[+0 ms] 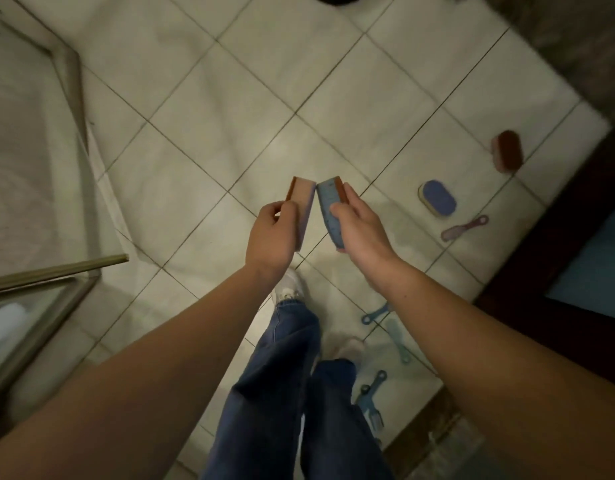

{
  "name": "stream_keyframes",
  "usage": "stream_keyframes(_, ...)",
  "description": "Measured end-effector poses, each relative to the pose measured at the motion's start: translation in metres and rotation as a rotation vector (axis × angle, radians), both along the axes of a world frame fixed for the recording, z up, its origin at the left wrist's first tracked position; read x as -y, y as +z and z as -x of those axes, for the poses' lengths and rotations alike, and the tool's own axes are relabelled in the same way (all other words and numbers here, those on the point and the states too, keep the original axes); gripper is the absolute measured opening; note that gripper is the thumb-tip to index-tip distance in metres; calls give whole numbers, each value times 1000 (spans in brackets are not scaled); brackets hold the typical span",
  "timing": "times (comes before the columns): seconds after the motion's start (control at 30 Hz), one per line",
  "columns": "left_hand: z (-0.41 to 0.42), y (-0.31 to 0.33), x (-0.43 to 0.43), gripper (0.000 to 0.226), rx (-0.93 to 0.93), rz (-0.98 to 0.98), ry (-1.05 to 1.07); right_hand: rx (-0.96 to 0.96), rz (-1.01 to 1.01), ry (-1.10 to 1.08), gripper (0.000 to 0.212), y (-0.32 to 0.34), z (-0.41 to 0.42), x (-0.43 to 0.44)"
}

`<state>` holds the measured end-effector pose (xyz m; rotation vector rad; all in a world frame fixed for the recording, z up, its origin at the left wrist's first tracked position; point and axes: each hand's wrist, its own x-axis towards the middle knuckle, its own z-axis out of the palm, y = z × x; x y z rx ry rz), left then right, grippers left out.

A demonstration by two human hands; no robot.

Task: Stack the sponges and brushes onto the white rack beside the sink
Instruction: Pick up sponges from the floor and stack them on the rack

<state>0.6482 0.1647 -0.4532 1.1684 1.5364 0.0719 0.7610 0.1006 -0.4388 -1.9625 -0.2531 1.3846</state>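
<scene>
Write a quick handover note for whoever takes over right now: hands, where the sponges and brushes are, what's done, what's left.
Left hand grips a pink sponge; right hand grips a blue sponge, both held above the tiled floor.
On the floor to the right: blue oval scrubber, red-brown scrubber, pink brush, blue brushes by the shoes.
Done: two sponges picked up; white rack not in view.
Left: rack these, then collect the rest.
</scene>
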Motion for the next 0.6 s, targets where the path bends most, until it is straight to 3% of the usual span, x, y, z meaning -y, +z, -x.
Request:
stream_keyframes(0.3,10,225,2,37,137,-84,134,70,-185,63,47,214,2,-2)
stream_keyframes(0.47,35,309,35,35,213,-153,243,115,-271,150,55,299,18,19)
stream_keyframes(0.6,62,361,65,18,286,-230,317,145,-354,261,58,347,37,36)
